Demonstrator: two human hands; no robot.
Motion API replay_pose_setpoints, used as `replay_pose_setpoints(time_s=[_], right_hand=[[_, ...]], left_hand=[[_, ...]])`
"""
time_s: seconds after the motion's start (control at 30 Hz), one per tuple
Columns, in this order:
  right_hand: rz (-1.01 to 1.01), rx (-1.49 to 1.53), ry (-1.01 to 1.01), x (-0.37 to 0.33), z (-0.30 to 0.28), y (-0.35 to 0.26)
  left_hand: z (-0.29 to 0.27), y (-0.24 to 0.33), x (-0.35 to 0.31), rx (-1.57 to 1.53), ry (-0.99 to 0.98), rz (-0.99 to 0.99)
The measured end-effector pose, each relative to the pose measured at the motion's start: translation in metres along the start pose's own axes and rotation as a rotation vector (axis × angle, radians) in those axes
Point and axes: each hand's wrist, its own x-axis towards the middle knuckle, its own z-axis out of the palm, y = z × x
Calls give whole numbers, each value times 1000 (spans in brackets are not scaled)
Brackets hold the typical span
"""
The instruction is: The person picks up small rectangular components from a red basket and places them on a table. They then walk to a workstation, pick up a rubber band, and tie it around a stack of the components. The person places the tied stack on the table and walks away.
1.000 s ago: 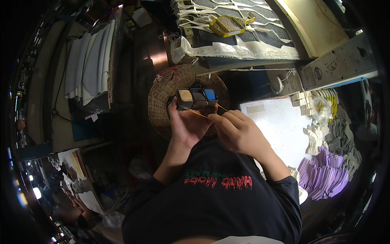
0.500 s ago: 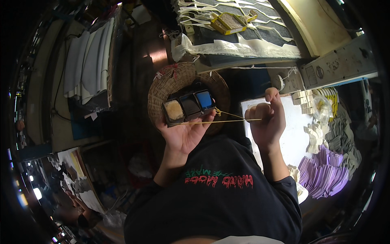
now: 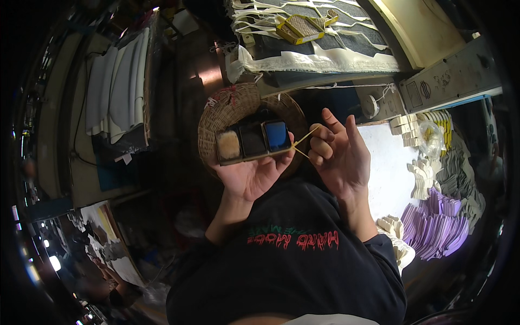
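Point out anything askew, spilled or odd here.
Nothing looks spilled. The yellow-edged box sits askew among loose, crisscrossing white strips, which look untidy. Otherwise nothing stands out: the left hand holds a row of three blocks, the right hand a yellow band.

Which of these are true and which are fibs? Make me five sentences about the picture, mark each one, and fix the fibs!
1. The left hand holds a three-part block. True.
2. The blue section is at the block's left end in the picture. False: it is at the right end, and the tan section is at the left.
3. A thin yellow band reaches from the block to the right hand. True.
4. The purple pieces are on the picture's left side. False: they are on its right side.
5. A wicker basket shows behind the block. True.
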Motion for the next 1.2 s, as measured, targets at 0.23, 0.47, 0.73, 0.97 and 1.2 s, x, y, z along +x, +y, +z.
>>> replay_pose_setpoints(time_s=[0.23, 0.47, 0.73, 0.97, 1.2], right_hand=[[7, 121, -42, 20, -20, 9], [109, 428, -159, 26, -34, 6], [26, -120, -480, 20, -29, -1], [-12, -231, -535, 19, -26, 3], [17, -279, -492, 22, -24, 8]], left_hand=[[-1, 4, 12, -130, 6, -25], [-15, 4, 6, -4, 52, -41], [-24, 16, 6, 252, -97, -161], [-22, 13, 3, 353, 1, -141], [-21, 11, -4, 418, 90, -124]])
